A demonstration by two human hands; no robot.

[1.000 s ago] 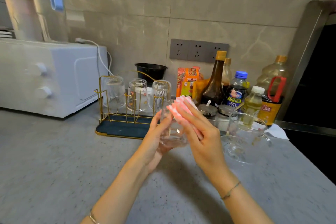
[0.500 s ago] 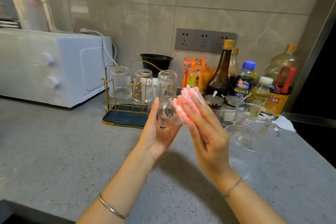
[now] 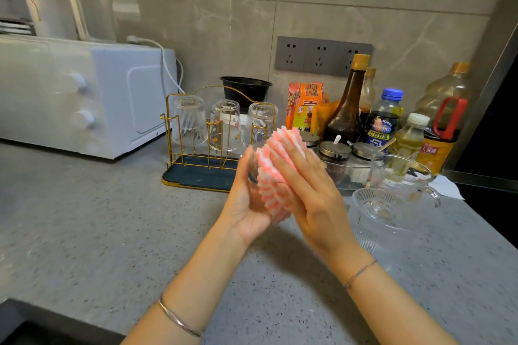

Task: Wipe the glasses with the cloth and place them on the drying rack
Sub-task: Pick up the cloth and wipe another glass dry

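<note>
Closed in since half a second ago, drawing the pink-and-white cloth (image 3: pixel 276 176) across nearly all of the glass (image 3: pixel 253 168), with only a sliver of clear wall showing beside the left thumb. Cups the glass in the left hand (image 3: pixel 246 202), fingers curled round it from beneath, and presses the right hand (image 3: pixel 311 193) flat on the cloth with straight fingers, above the grey counter (image 3: pixel 112 218) and just in front of the gold drying rack (image 3: pixel 196 173). Behind, upside down on the rack's pegs, three more glasses (image 3: pixel 225 129).
</note>
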